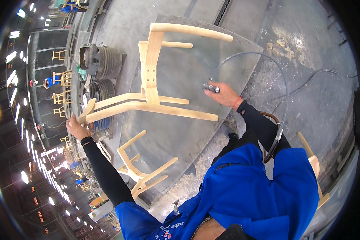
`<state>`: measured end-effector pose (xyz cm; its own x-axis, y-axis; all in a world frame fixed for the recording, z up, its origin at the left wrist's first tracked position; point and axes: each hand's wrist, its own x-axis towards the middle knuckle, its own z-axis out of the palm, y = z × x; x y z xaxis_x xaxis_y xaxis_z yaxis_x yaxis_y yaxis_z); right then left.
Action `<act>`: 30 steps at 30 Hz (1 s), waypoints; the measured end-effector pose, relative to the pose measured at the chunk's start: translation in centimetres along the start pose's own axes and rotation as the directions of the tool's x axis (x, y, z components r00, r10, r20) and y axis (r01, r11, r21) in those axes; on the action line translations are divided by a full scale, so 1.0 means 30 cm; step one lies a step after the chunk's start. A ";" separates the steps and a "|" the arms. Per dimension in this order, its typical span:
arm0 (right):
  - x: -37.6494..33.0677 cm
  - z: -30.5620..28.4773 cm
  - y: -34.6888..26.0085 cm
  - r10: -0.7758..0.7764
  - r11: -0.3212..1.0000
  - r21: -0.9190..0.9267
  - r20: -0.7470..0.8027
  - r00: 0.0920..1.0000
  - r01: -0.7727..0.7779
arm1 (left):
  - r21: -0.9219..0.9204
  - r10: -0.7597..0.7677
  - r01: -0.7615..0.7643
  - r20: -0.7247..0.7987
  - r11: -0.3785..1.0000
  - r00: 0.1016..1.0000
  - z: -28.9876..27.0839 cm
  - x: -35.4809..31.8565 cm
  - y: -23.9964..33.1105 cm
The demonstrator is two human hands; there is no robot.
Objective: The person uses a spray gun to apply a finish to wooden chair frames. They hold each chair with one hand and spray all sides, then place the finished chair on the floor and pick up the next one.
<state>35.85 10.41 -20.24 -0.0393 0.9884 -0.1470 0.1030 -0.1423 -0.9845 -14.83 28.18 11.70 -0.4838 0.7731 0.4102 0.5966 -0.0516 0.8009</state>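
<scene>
A pale wooden chair frame (152, 66) lies tilted over a grey board, its legs pointing right. My left hand (78, 127) is closed around the end of its back, at the curved top piece. To the right of the frame, my right hand (225, 96) grips a small metal spray gun (213, 88), apart from the wood. A thin grey hose (286, 92) arcs from near the gun back past my right arm. Fingers of the right hand partly cover the gun.
Beneath the frame spreads the grey board (244, 52). A second wooden chair frame (140, 173) stands near my left arm, and another (313, 165) is at my right. Two dark drums (110, 62) sit at the left. Another hose (328, 70) trails over the stained floor.
</scene>
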 end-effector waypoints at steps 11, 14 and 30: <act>0.214 -0.179 -0.081 -0.159 0.985 -0.123 -0.416 0.896 0.118 | 0.104 0.159 -0.158 -0.002 0.982 0.987 0.027 -0.050 0.029; 0.146 -0.268 -0.017 -0.140 0.967 -0.252 -0.355 0.924 0.049 | 0.046 0.174 -0.169 -0.115 0.984 0.978 0.064 -0.063 0.042; -0.486 -0.419 -0.303 0.352 0.931 0.118 -0.053 0.935 -0.344 | -0.250 0.818 -0.790 0.013 0.560 0.575 0.151 -0.522 0.234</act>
<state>47.98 -2.04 -7.95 0.0518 0.8764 -0.4789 -0.0076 -0.4791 -0.8777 -0.17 18.58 8.90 0.2178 0.4110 0.8852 0.5565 -0.7974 0.2333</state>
